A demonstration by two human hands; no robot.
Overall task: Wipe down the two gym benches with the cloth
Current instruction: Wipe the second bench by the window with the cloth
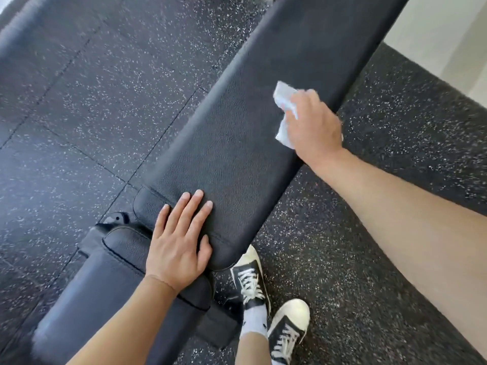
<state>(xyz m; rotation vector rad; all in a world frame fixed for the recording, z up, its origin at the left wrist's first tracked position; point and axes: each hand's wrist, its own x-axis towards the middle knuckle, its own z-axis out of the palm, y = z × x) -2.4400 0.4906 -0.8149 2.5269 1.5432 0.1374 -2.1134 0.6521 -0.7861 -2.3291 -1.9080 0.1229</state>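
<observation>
- The black padded bench (237, 143) runs slantwise from the 7 o'clock corner up toward 1 o'clock, its long back pad above a shorter seat pad (110, 291).
- The left hand (179, 243) lies flat on the lower end of the long pad, fingers straight and slightly spread, pointing toward 1 o'clock, thumb at the pad's rounded corner.
- The right hand (313, 127) is on the pad's right edge, at about 2 o'clock from the left hand, well apart from it, its fingers curled around the cloth (286, 106).
- The pale, crumpled cloth shows past the fingers and lies against the pad.
- Two black-and-white sneakers (266, 309) stand on the speckled rubber floor (79, 114) at 5 o'clock, just beside the bench.
- A blurred dark padded shape crosses the 11 o'clock corner; I cannot tell what it is.
</observation>
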